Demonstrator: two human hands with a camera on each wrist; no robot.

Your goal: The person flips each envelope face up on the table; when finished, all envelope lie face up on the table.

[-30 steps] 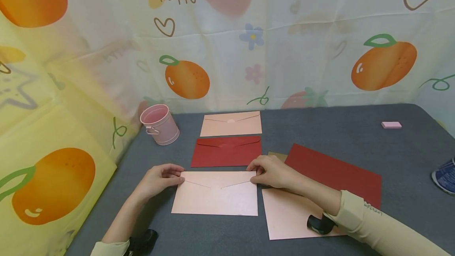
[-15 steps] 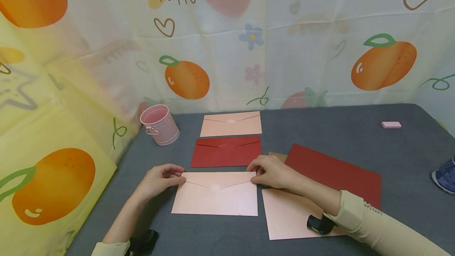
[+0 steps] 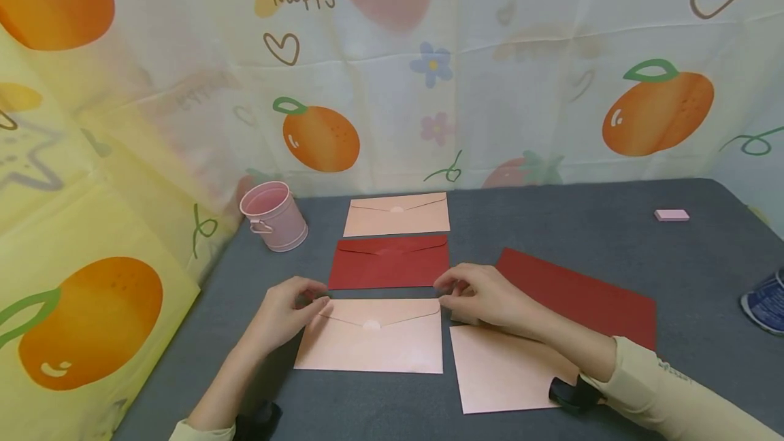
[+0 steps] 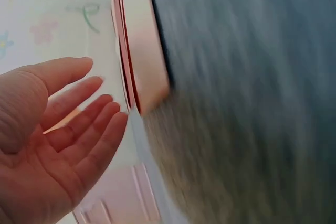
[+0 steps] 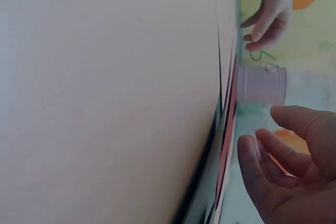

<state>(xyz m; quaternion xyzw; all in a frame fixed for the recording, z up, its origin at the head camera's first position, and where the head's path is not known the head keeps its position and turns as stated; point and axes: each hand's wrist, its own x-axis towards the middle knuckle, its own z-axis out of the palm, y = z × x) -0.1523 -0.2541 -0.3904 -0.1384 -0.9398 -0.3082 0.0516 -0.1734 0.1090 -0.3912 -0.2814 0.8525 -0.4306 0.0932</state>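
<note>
A pale pink envelope (image 3: 367, 349) lies on the grey table nearest the person, its flap folded down with a light round spot at the tip. My left hand (image 3: 288, 315) hovers at its upper left corner, thumb and fingers apart and holding nothing, as the left wrist view shows. Close to the upper right corner is my right hand (image 3: 486, 298); in the right wrist view its loosely bent fingers (image 5: 249, 156) hold nothing. Behind this envelope lies a red envelope (image 3: 392, 267), and farther back another pale pink envelope (image 3: 398, 221).
Right of the row, a larger flat red piece (image 3: 582, 295) and a pale pink one (image 3: 502, 366) lie partly under my right arm. A pink bucket (image 3: 278, 226) stands at the back left. A small pink block (image 3: 672, 215) and a blue object (image 3: 765, 301) are far right.
Both hands have let go of the near envelope's upper corners and lifted slightly. The light round spot at its flap tip was not visible a second ago. The brown piece at right is now hidden.
</note>
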